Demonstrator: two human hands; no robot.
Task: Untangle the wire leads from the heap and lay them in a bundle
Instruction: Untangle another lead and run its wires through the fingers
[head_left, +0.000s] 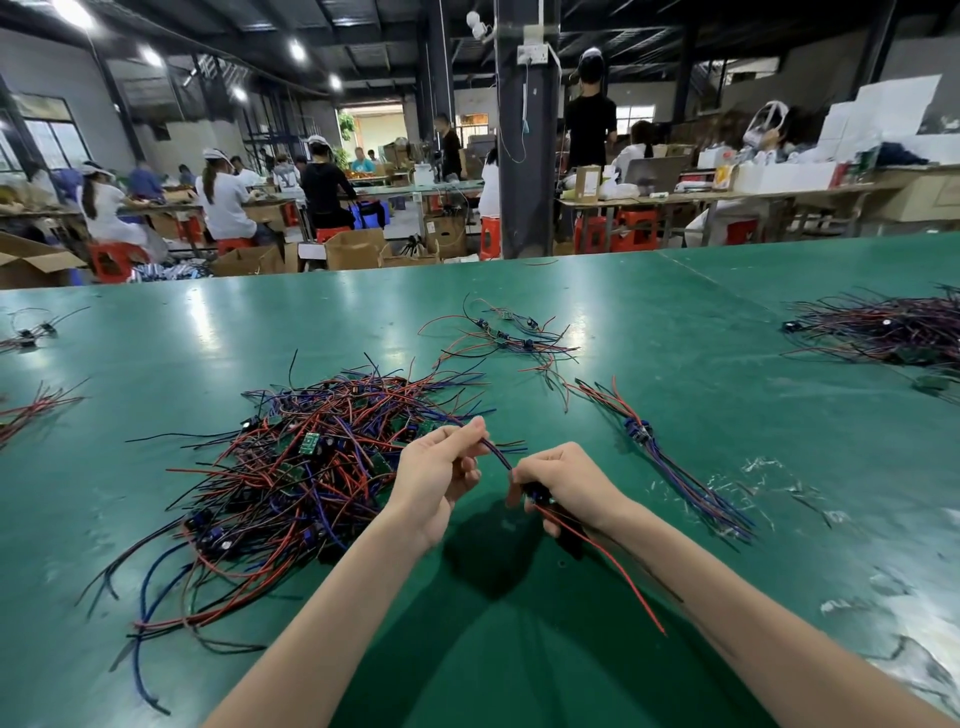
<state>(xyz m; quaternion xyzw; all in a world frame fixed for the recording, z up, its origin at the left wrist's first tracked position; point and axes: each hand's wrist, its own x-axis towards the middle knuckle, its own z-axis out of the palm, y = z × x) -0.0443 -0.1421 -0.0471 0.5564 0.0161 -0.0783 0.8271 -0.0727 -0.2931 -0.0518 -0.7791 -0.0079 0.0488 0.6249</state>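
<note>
A factory assembly hall: across the upper left, workers (223, 202) in white caps sit on red stools (111, 262) along rows of tables (156, 209), cardboard boxes (356, 249) crowd the floor at centre, and heaps of wire leads (311, 467) lie on the green table (675, 322) below.

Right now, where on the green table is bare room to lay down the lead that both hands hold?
Free: the table between the laid bundle and the far-right pile; also beyond the heap, toward the far edge. Crowded: the heap beside the left hand, the loose leads ahead, and plastic scraps right of the bundle. The right hand grips the lead.
</note>
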